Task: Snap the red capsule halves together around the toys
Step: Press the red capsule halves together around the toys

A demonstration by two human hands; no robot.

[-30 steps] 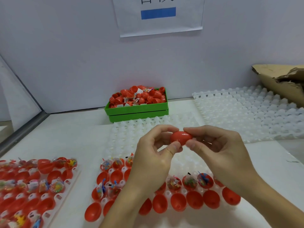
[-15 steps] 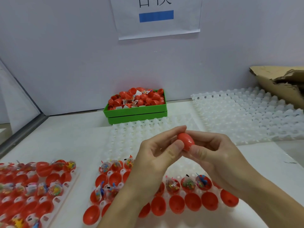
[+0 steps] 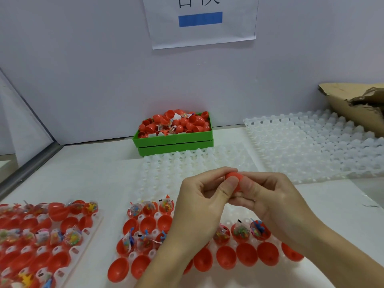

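capsule: red capsule (image 3: pixel 234 178) sat mid-frame, above the near tray, almost buried between both hands; only its top showed.
left grip: left hand (image 3: pixel 202 206) pinched the capsule, thumb pressed on its near face, forefinger curled over the top.
right grip: right hand (image 3: pixel 272 201) pinched the same capsule from the other side, thumb alongside the left thumb.
change: a second before, the capsule lay lengthwise between the fingertips with most of its shell showing; half a second before it was tilted; by this moment both thumbs had closed over it and the hands had drawn together.
meaning: looked like the final squeeze on the seam. Seam was hidden, so can't tell if it clicked home.
near tray: white tray (image 3: pixel 207 163) at lower centre held open red halves (image 3: pixel 226 257), several loaded with bagged toys (image 3: pixel 241 231), none capped. Judged most of the batch was still to do.
left tray: second tray (image 3: pixel 91 225) at lower left carried more halves and toys, also open.
bin: green bin (image 3: pixel 174 141) at upper centre, by the wall, was heaped with red pieces.
other: empty white trays (image 3: pixel 311 146) and torn cardboard (image 3: pixel 357 104) at right on the tabletop (image 3: pixel 87 173).
next: likely drop-off of the closed capsule, then the next filled half.
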